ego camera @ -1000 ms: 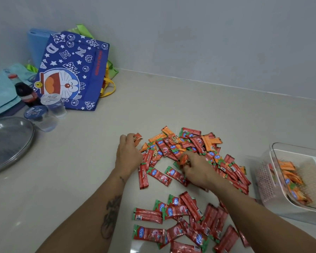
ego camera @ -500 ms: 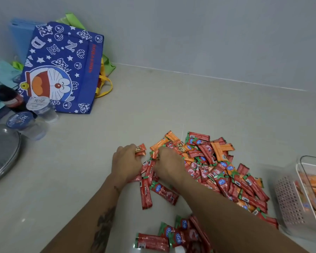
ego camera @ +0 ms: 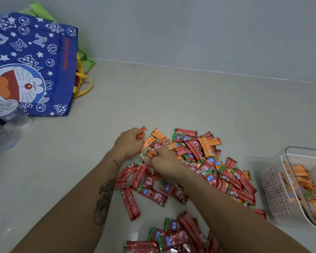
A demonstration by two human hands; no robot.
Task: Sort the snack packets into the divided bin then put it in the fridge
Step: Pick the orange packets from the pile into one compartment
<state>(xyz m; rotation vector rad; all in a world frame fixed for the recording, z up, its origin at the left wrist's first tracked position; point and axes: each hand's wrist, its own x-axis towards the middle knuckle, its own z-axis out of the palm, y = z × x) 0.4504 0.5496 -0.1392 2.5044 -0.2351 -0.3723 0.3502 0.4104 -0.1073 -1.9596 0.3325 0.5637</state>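
Observation:
A heap of red and orange snack packets lies on the beige counter, with a second group of red packets near the bottom edge. My left hand sits at the heap's left edge and grips orange packets in curled fingers. My right hand is just beside it, pinching an orange packet at the heap's near left. The clear divided bin stands at the right edge with orange packets in its near compartment.
A blue cartoon tote bag leans on the wall at the back left, green bags behind it. Sealed water cups stand in front of it at the left edge. Bare counter stretches behind the heap.
The view has shifted right and closer. My right hand came left across the heap to meet my left hand, which keeps its orange packets at the heap's left edge.

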